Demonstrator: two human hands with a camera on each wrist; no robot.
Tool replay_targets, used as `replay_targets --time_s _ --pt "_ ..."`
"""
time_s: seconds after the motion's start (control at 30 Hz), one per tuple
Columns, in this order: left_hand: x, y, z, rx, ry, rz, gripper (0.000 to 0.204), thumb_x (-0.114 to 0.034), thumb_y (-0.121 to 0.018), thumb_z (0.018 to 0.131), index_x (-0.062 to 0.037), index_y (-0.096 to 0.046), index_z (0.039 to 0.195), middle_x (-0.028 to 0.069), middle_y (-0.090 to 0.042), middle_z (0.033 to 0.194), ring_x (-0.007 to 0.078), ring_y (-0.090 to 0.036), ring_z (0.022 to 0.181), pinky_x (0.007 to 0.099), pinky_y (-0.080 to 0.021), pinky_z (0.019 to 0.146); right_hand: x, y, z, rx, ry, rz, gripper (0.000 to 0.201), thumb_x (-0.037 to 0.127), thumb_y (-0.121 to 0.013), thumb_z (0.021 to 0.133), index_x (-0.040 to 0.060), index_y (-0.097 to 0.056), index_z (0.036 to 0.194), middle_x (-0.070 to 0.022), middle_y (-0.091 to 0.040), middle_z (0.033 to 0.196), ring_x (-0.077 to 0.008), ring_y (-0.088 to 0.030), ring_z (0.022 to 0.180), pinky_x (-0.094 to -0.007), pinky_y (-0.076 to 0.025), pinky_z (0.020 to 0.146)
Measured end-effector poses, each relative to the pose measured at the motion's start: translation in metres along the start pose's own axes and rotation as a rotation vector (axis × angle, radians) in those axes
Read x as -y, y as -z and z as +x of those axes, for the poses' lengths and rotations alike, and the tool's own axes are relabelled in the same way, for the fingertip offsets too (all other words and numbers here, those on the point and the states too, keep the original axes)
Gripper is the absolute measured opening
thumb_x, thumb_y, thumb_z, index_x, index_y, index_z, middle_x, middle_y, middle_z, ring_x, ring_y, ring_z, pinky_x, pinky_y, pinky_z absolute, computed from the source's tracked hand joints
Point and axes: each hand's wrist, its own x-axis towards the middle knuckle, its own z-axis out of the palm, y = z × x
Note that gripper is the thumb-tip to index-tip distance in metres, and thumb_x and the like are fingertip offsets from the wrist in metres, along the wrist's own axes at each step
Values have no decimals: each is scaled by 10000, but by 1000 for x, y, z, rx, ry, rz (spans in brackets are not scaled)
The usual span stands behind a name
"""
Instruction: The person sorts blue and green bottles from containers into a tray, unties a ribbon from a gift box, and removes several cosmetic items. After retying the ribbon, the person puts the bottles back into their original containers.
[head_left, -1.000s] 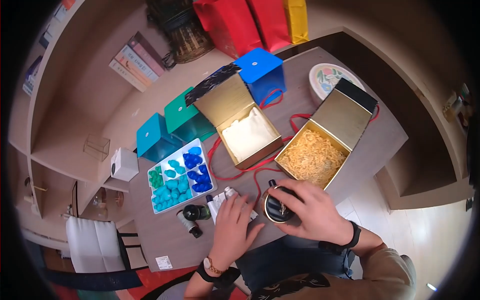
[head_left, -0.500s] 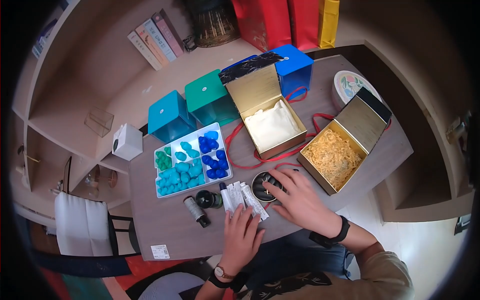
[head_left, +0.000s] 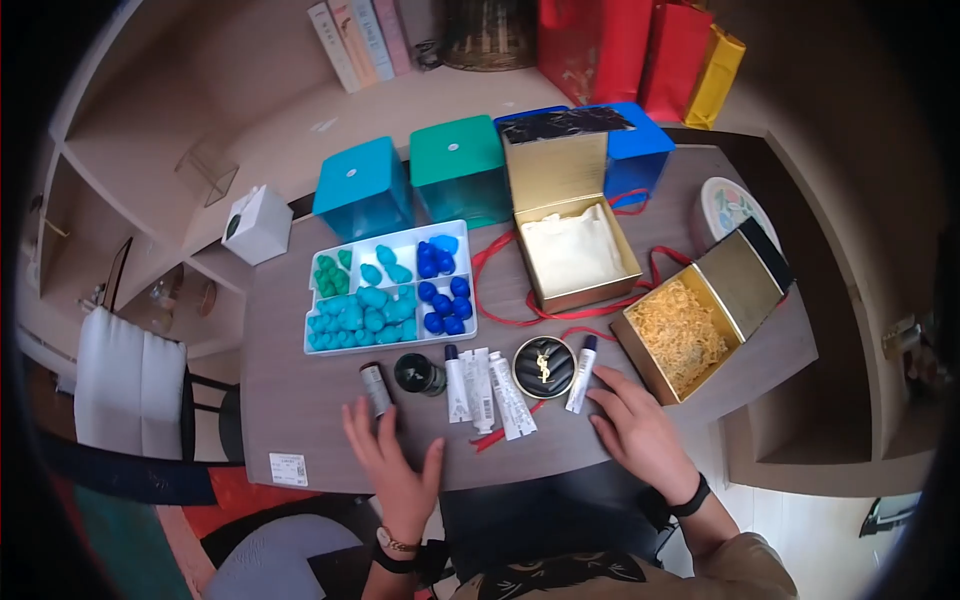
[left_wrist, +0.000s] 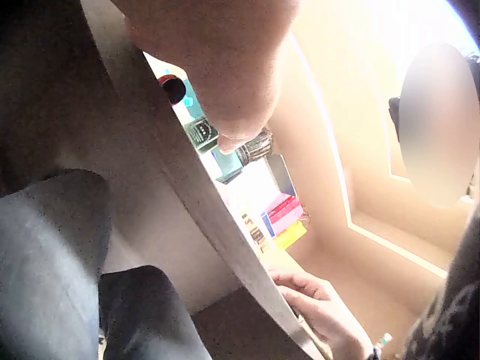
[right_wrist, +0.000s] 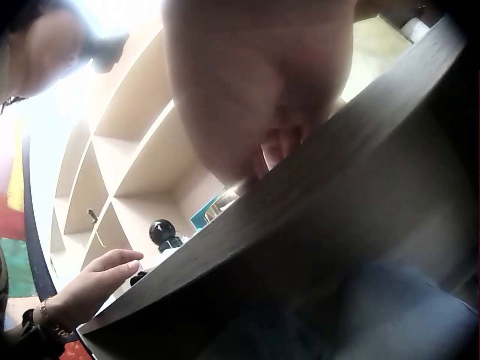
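Hovering or resting low in the centre-left of the head view, the left hand [head_left: 398, 478] is spread wide, its fingers pointing up the frame and its thumb set apart. Its fingertips are at the lower end of one small cylindrical bottle [head_left: 374, 386]; contact cannot be confirmed. The right hand [head_left: 645, 445] reaches up and left, fingers loosely bent, fingertips beside the right-hand tube [head_left: 582, 375]; whether they touch it cannot be told. Neither of the hands is seen gripping anything.

Tubes counted: four, lying on the surface [head_left: 330, 440] at lower centre. The right-hand tube has its dark cap up and slightly right, its long axis slanting down to the left. The dark-capped left tube [head_left: 457, 388] points cap upward, nearly vertical in frame. The middle tube [head_left: 480, 390] lies cap downward. The third tube [head_left: 512, 400] slants down to the right, cap up.

One round black compact [head_left: 544, 367] with a gold emblem lies between the third tube and the right-hand tube. One dark jar [head_left: 419, 373] is right of the small cylindrical bottle. Above them: one white tray [head_left: 468, 325] of green, turquoise and blue sponges, and two open boxes, one cloth-lined [head_left: 580, 295], one straw-filled [head_left: 652, 365].
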Motion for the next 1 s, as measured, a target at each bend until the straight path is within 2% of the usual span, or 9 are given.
replay_targets --time_s 0.03,0.13,0.17,0.27,0.43,0.53,0.67,0.8,1.0 --pt "4 -1 2 6 26 56 695 -166 -740 884 3 -412 1473 253 -267 1627 491 -255 1501 564 -256 1198 -3 -2 3 -21 9 -8 381 66 -703 869 -16 -610 1229 -211 -565 1378 -379 -577 1256 -450 -482 1052" --pt "16 -11 11 48 90 -130 702 -178 -754 879 37 -418 1456 298 -246 1619 511 -249 1493 558 -241 1202 -6 -10 9 -65 -4 -27 370 50 -690 861 -29 -610 1214 -212 -564 1385 -379 -573 1267 -453 -479 1059" --pt "11 -13 12 52 95 -114 664 -143 -733 888 40 -434 1452 295 -262 1619 486 -298 1485 511 -285 1195 -6 -11 10 -72 1 -34 402 42 -688 845 -37 -606 1231 -212 -571 1378 -376 -576 1268 -446 -478 1065" --pt "12 -15 8 118 -46 -56 636 -126 -717 892 32 -458 1451 283 -301 1609 492 -344 1460 507 -321 1178 -10 -14 6 -153 83 -86 434 43 -691 827 -33 -613 1246 -215 -577 1366 -369 -577 1269 -437 -484 1060" --pt "10 -14 4 99 -32 -74 651 -107 -699 885 28 -447 1470 262 -324 1607 480 -373 1449 497 -360 1155 -2 15 -6 -437 190 -70 345 38 -721 772 17 -672 1112 -174 -612 1243 -380 -620 1137 -485 -514 965" --pt "10 -16 4 85 -43 -69 667 -106 -698 881 34 -432 1477 263 -325 1606 481 -374 1448 497 -361 1154 -13 31 -8 -560 36 -167 347 81 -744 777 29 -670 1111 -178 -615 1225 -388 -618 1130 -522 -501 957" --pt "9 -14 5 87 -44 -51 676 -102 -697 877 37 -424 1480 268 -325 1603 484 -380 1443 496 -362 1153 -29 35 -8 -424 -163 -359 375 251 -766 830 66 -672 1142 -163 -600 1306 -387 -512 1299 -568 -366 1116" --pt "9 -15 5 101 -26 -36 677 -102 -696 875 36 -424 1479 271 -327 1601 489 -384 1437 499 -362 1153 -50 40 -11 -310 -135 -373 290 286 -751 857 124 -719 1094 -120 -590 1351 -377 -477 1344 -581 -315 1160" --pt "6 -16 6 95 -19 -51 669 -102 -691 879 35 -428 1477 274 -332 1597 493 -386 1434 500 -360 1155 -54 59 -16 -214 -65 -329 212 190 -751 851 131 -761 1055 -16 -665 1263 -300 -512 1331 -596 -264 1203"
